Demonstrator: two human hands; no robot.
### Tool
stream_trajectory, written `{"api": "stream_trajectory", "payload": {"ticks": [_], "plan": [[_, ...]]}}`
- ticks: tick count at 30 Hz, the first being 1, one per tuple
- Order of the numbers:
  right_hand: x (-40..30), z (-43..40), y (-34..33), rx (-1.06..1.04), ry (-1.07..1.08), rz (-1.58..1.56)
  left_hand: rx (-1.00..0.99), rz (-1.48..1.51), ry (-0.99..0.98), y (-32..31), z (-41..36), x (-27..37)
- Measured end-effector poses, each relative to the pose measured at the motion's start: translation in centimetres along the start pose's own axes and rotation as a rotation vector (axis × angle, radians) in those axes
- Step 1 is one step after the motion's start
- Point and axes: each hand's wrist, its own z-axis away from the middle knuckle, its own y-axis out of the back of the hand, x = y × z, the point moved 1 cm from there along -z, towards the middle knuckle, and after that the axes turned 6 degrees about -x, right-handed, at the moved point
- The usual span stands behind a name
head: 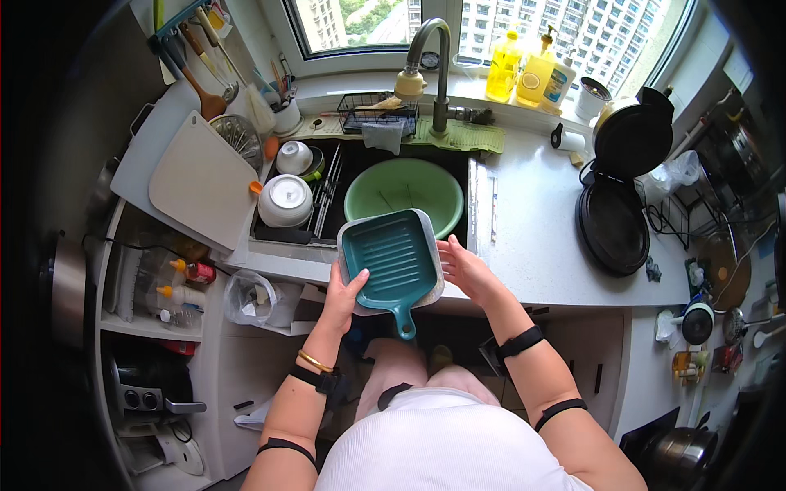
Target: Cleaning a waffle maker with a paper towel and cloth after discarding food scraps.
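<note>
My left hand (339,301) grips a square teal ridged baking dish (390,258) by its left side, the thumb over the rim. The dish's short looped handle points towards me. Beneath it sits a pale grey square tray (435,261), held in the same grip; only its edges show. At the right edge is my right hand (471,273), fingers apart and thumb raised. Whether its fingertips touch the tray I cannot tell. Just beyond the dish, a green plastic basin (362,184) stands in the dark sink (349,152).
White bowls (285,201) sit upside down at the sink's left, beside leaning cutting boards (196,178). The faucet (441,92) arches over the sink's back. An electric griddle (614,227) stands with its lid up on the right counter (534,245). Yellow bottles (503,67) line the windowsill.
</note>
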Motion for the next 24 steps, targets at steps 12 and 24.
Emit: {"api": "stream_trajectory", "payload": {"ticks": [12,24], "plan": [[-1.5,-2.5,7.2,0.446,0.114,-0.082,-0.047,-0.348,0.084,6.4,-24.9,-3.9],[-0.9,1.0,10.3,0.754,0.161,0.031,-0.113,-0.569,0.388,6.1,-35.6,-16.9]]}}
